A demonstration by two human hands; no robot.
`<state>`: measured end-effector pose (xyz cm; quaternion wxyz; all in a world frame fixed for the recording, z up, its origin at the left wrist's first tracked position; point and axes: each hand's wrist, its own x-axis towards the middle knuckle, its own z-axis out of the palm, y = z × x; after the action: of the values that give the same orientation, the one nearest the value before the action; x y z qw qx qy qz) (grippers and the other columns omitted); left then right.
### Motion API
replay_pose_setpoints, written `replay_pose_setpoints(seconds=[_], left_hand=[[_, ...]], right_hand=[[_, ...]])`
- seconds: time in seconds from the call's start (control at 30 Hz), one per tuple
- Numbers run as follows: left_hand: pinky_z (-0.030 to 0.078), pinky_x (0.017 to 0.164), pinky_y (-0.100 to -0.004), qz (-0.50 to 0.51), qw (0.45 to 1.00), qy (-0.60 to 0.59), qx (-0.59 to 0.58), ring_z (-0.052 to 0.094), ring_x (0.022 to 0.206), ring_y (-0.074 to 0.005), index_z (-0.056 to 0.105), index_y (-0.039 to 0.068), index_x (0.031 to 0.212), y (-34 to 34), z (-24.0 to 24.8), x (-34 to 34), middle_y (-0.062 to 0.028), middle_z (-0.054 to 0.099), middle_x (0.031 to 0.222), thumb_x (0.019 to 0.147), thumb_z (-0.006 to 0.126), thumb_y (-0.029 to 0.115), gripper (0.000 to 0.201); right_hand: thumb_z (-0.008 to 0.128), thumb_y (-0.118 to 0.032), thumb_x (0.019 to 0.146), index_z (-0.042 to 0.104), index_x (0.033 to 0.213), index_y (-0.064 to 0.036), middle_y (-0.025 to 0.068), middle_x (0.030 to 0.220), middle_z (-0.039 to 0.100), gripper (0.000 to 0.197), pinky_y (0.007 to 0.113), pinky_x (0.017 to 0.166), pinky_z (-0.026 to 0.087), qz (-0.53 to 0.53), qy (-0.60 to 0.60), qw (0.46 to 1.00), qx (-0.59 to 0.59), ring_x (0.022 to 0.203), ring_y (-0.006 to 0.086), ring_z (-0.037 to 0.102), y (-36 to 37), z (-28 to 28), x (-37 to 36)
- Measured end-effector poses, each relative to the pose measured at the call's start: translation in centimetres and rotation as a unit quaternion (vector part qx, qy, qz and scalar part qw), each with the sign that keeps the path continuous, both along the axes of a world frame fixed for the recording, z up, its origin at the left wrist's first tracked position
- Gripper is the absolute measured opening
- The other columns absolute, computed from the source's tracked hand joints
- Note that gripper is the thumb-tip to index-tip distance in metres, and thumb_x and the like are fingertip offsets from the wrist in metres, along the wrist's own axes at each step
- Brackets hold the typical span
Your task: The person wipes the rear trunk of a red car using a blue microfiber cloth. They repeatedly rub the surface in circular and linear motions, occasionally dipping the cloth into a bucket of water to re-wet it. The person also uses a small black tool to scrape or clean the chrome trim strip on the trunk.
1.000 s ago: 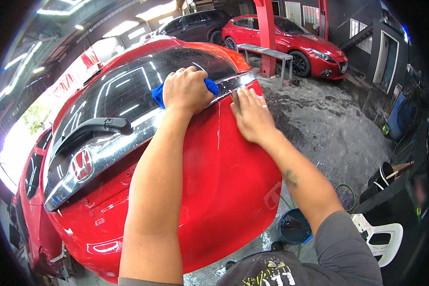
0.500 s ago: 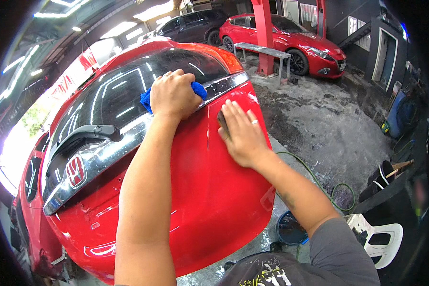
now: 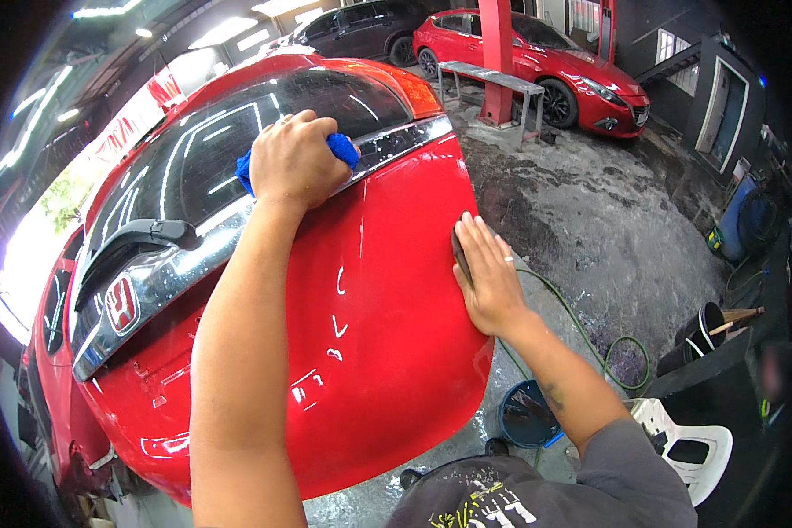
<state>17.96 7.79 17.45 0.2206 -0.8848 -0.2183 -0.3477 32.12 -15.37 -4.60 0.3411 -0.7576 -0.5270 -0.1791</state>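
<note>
The red tailgate (image 3: pixel 387 334) of a car fills the middle of the view. A bunched blue cloth (image 3: pixel 344 150) is gripped in my left hand (image 3: pixel 297 164), which rests by the chrome trim (image 3: pixel 405 137) below the dark rear window (image 3: pixel 229 145). My right hand (image 3: pixel 491 280) lies with long, close fingers over a thin dark flat pad (image 3: pixel 461 259) at the tailgate's right edge. Most of that pad is hidden under the palm. Left of my left forearm are a black wiper arm (image 3: pixel 154 234) and a badge (image 3: pixel 121 302).
Below my right forearm stands a dark bucket (image 3: pixel 505 412) near a white plastic chair (image 3: pixel 717 462). A green hose (image 3: pixel 572 314) trails over the wet floor. Farther back are a grey bench (image 3: pixel 493 78), a red post (image 3: pixel 496 44) and another red car (image 3: pixel 581 79).
My right hand has slid right and down across the red panel to its edge, carrying the dark pad. The left hand still grips the blue cloth, and the view has shifted slightly.
</note>
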Motion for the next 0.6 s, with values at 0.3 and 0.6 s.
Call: replay_pose_setpoints(seconds=[0.3,0.6], left_hand=[[0.060,0.098,-0.0461,-0.001,1.000,-0.004,0.011,0.077,0.107,-0.0330,0.086,0.016,0.096,-0.6,0.1,0.8,-0.0101,0.080,0.105,0.086,0.078,0.035,0.023],[0.062,0.093,-0.0498,-0.003,1.000,-0.006,0.027,0.079,0.102,-0.0372,0.086,0.015,0.106,0.4,-0.8,0.8,-0.0102,0.081,0.110,0.095,0.076,0.047,0.035]], right_hand=[[0.051,-0.034,0.117,0.042,0.168,-0.0009,0.0238,0.176,0.041,0.061,0.063,0.133,0.027,-0.001,-0.010,0.999,0.052,0.166,0.0393,0.036,5.5,4.8,7.6],[0.056,-0.030,0.115,0.041,0.170,-0.0038,0.0204,0.179,0.039,0.063,0.064,0.134,0.025,-0.006,-0.011,1.000,-0.016,0.168,0.0400,0.033,-2.5,-0.5,1.0]])
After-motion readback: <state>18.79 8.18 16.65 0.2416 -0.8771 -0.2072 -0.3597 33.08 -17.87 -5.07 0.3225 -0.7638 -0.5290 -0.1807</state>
